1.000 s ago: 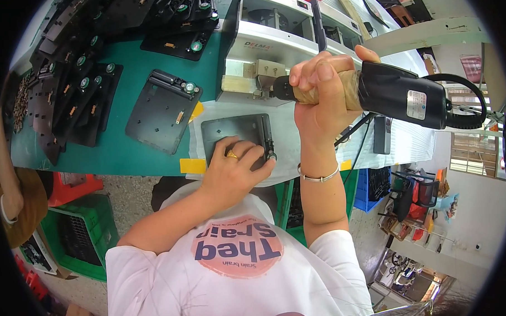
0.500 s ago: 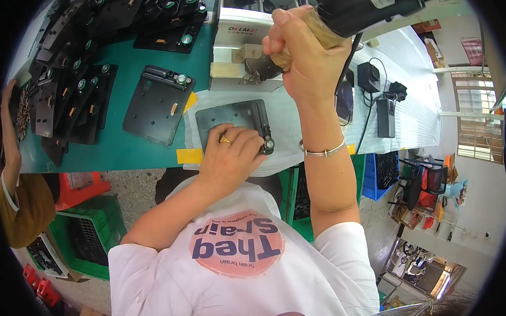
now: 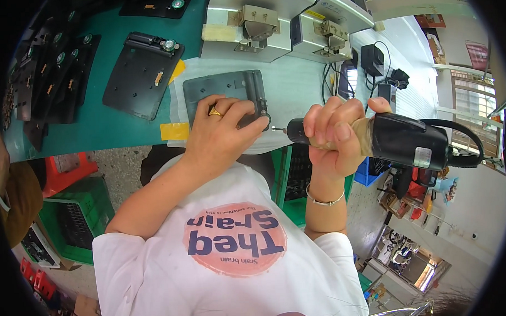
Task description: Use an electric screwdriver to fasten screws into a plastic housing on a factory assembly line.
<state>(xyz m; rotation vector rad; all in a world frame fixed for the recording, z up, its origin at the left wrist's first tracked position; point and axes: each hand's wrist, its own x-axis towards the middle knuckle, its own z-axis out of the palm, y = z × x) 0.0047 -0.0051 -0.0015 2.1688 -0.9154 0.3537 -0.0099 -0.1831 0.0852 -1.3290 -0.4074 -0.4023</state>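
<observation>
My right hand [image 3: 338, 135] is wrapped around a black electric screwdriver [image 3: 408, 141] with tan tape around its grip. The tool lies nearly level, its thin bit pointing left at the near right corner of a black plastic panel [image 3: 222, 84]. Something small and shiny shows at the bit's tip, close to the panel's round part; I cannot tell whether they touch. My left hand [image 3: 221, 125] holds the panel down on a white sheet, fingers bent over its face and thumb near that corner. Another black panel [image 3: 136, 78], with a round silver-green part, lies to the left.
Two white screw feeders [image 3: 259, 29] [image 3: 329, 35] stand behind the panel. Stacked black panels [image 3: 55, 81] fill the far left of the green mat. Yellow tape [image 3: 175, 131] marks the sheet's edge. Black adapters and cables [image 3: 372, 59] lie at right. Another person's sleeve [image 3: 23, 199] shows at left.
My right hand has brought the screwdriver from the feeder down to the panel's near right corner, turning it level. My left hand stays on the panel. The whole view has shifted slightly.
</observation>
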